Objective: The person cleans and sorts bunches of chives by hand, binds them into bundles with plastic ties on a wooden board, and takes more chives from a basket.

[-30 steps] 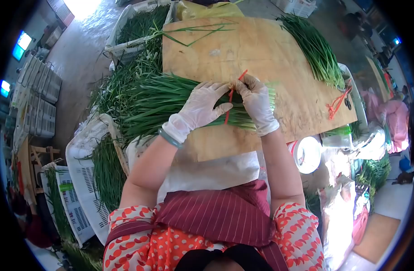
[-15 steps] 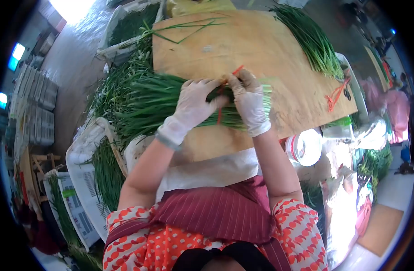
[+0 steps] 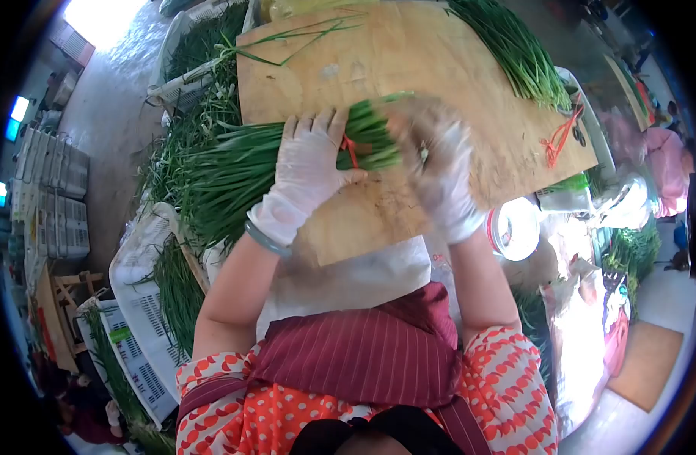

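A bunch of garlic chives [image 3: 238,163] lies across the wooden board, leaves to the left and stem ends to the right. Around it, close to the stem ends, runs a red tie [image 3: 351,150]. My gloved left hand [image 3: 310,163] is wrapped over the bunch just left of the tie, thumb on the near side. Beside the stem ends is my gloved right hand [image 3: 439,163], smeared by motion. Whether it touches the stems or holds anything cannot be made out.
Another chive bunch [image 3: 511,53] lies at the board's [image 3: 408,53] far right, near red ties [image 3: 562,140] and scissors [image 3: 578,136]. Loose chives [image 3: 204,114] heap along the left side. A white tub [image 3: 515,229] stands by the near right edge; crates [image 3: 56,174] are stacked left.
Both hands have come apart from the tie. My left hand shifted slightly left onto the bunch, and my right hand moved right. The bunch's stem end now angles away from me.
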A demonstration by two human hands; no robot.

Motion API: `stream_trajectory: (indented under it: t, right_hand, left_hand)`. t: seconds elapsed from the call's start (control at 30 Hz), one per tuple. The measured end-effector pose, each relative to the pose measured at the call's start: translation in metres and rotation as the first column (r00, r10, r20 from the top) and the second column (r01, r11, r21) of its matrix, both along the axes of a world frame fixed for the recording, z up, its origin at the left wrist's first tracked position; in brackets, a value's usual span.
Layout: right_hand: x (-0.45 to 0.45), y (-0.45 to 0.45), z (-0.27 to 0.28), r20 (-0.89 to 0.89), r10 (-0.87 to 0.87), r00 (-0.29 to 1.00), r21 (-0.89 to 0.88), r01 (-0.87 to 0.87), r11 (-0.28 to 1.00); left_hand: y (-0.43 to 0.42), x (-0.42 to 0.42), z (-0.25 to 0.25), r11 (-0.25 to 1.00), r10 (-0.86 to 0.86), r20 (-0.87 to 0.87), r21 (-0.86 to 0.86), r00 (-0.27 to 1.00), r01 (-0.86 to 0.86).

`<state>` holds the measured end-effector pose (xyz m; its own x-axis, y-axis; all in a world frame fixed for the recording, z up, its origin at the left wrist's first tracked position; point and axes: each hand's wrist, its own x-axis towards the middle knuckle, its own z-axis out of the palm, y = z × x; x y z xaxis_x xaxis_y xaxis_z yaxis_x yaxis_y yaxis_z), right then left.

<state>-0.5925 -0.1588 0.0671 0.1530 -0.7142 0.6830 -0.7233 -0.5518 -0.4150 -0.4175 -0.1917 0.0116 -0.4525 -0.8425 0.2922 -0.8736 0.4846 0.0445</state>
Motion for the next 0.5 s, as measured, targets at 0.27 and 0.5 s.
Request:
stream_trajectory:
  t: [0.27,0.5]
  right_hand:
    - [-0.018,-0.093,-0.032,-0.405,-0.053,0.913,0.101,0.102,0.99]
    - [0.047,-0.157,-0.027,-0.516,0.382,0.767,0.532,-0.063,0.844]
  left_hand:
    - [-0.022,0.006,0.009,0.94,0.047,-0.041,0.339,0.998,-0.031]
    - [0.05,0.001,0.011,0.997,0.034,-0.634,-0.028,0.773,-0.066]
